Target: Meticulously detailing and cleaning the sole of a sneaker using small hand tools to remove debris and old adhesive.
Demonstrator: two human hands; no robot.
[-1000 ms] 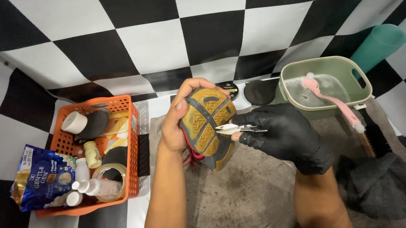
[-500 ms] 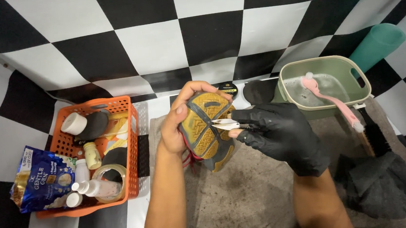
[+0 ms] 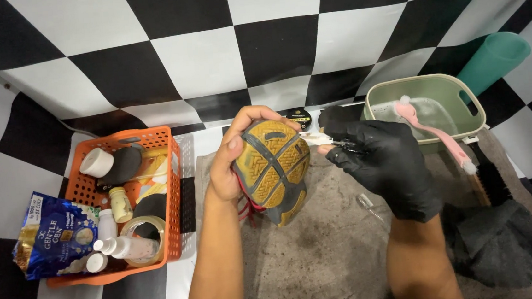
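At nine o'clock an orange basket (image 3: 170, 176) was seen on the checkered surface, packed with a roll of white tape (image 3: 96, 163), small bottles (image 3: 120, 204) and a clear tape roll (image 3: 138, 232); a blue pouch (image 3: 51, 233) was propped against its eight o'clock corner. Just past it, toward centre, the bare left hand (image 3: 232, 158) was curled around a shoe (image 3: 274, 168), fingers wrapped over the toe, thumb on the near side, so that the yellow and grey sole was turned up to the camera above a stained grey mat (image 3: 312, 253). At the shoe's two o'clock edge, a small pale tool (image 3: 317, 139) was pinched by the black-gloved right hand (image 3: 384, 165), its tip touching the sole's rim; the other fingers were folded in. Further, at two o'clock, a green basin (image 3: 457, 90) was noted with a pink brush (image 3: 432, 133) laid across it, a teal roll (image 3: 493, 62) behind. At four o'clock, a dark cloth (image 3: 495, 245) was bunched on the mat.
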